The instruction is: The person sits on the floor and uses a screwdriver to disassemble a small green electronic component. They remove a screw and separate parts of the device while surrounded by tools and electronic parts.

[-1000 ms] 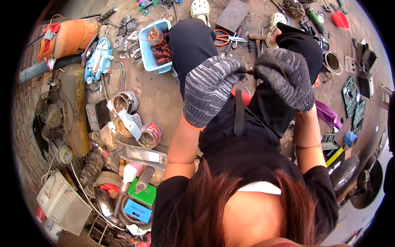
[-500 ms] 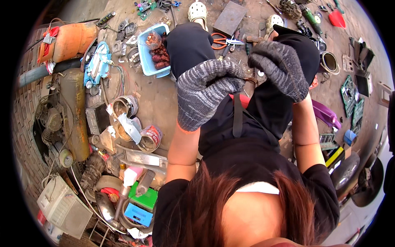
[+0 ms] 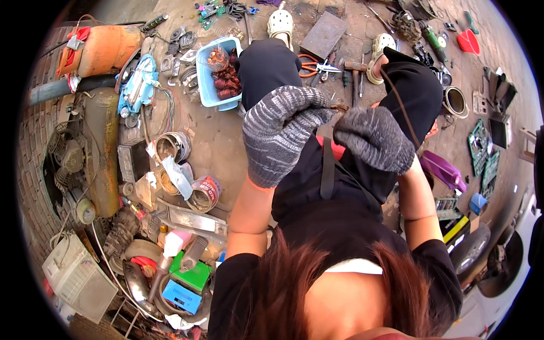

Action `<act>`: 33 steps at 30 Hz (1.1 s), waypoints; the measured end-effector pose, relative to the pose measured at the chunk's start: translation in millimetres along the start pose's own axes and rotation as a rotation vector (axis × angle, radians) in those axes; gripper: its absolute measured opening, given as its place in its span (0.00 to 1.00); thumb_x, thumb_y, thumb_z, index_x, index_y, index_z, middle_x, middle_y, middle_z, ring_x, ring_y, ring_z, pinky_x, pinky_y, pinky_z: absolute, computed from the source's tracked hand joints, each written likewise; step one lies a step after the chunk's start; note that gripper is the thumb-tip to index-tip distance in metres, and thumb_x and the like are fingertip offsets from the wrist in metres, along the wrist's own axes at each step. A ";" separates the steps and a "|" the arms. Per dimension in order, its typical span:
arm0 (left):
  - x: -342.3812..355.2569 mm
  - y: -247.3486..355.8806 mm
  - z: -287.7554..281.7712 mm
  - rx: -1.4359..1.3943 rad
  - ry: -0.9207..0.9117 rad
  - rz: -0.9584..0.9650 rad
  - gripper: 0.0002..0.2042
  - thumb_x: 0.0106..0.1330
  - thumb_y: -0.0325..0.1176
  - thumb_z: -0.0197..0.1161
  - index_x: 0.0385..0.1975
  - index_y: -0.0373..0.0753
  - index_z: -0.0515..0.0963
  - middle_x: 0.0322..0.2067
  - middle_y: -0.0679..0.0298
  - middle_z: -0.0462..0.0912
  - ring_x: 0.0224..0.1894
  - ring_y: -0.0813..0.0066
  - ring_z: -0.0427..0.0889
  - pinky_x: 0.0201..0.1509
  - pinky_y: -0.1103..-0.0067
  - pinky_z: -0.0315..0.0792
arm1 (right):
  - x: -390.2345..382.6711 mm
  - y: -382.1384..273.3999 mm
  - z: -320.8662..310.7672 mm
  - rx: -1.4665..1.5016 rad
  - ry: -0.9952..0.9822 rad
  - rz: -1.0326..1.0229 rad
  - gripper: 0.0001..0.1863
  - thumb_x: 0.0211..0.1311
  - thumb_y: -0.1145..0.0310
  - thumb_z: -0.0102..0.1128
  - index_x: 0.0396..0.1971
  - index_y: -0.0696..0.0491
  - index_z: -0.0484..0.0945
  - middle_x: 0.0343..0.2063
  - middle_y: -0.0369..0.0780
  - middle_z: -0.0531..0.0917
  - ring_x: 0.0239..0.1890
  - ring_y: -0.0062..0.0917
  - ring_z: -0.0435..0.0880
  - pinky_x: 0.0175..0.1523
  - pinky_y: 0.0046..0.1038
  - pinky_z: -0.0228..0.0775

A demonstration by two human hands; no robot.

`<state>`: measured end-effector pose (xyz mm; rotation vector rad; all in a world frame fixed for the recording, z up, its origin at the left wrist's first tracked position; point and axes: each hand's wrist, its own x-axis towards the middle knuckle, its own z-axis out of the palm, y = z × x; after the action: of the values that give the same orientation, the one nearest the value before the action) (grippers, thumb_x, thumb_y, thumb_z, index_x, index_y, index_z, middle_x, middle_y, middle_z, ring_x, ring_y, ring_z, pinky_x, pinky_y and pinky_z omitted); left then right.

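Both my hands wear grey knitted gloves and are held close together above my lap. My left hand (image 3: 283,133) is closed in a pinch, with a small dark-brown bundle of copper wire (image 3: 340,107) poking from its fingertips. My right hand (image 3: 374,139) is curled shut just beside it, against the bundle's other side; its fingertips are turned down and partly hidden. A long thin brown strand (image 3: 401,105) arcs over my right knee, down to the right glove. Left of my left knee, a light-blue basin (image 3: 202,85) holds reddish-brown wire coils (image 3: 228,85).
Orange-handled pliers (image 3: 309,67), a hammer (image 3: 356,67) and a dark metal block (image 3: 323,35) lie ahead between my feet. Open cans (image 3: 205,192), an orange gas cylinder (image 3: 110,50) and scrap parts crowd the left. A purple plastic piece (image 3: 443,170) and green trays (image 3: 479,139) lie right.
My right hand has come down and turned, its fingers curling further under. A long brown strand now shows over my right knee. The head view has shifted slightly.
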<state>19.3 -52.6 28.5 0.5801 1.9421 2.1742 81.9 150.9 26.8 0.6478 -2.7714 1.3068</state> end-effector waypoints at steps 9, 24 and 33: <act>-4.0 7.2 -1.5 -0.183 -0.082 -0.112 0.10 0.54 0.15 0.64 0.36 0.28 0.79 0.34 0.55 0.83 0.36 0.70 0.83 0.41 0.76 0.80 | 16.3 7.0 -15.7 -0.211 0.253 -0.083 0.11 0.58 0.69 0.58 0.38 0.57 0.81 0.36 0.45 0.83 0.39 0.37 0.82 0.45 0.34 0.72; -3.4 -4.0 -0.5 -0.046 0.039 0.022 0.11 0.54 0.17 0.66 0.38 0.29 0.78 0.34 0.58 0.83 0.35 0.73 0.82 0.38 0.79 0.79 | -0.2 -7.5 -2.6 0.093 -0.060 -0.024 0.10 0.55 0.68 0.62 0.36 0.53 0.82 0.33 0.44 0.82 0.36 0.41 0.81 0.41 0.35 0.73; -1.5 5.2 -4.1 -0.228 -0.134 -0.095 0.12 0.53 0.13 0.64 0.38 0.30 0.78 0.36 0.57 0.83 0.37 0.73 0.82 0.43 0.77 0.79 | 13.3 5.7 -20.0 -0.325 0.202 -0.291 0.11 0.58 0.69 0.57 0.39 0.58 0.80 0.33 0.45 0.82 0.36 0.38 0.82 0.42 0.33 0.73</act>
<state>19.7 -57.7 33.0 0.5664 1.5947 2.1961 64.3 164.1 38.1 0.8043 -2.5236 0.7960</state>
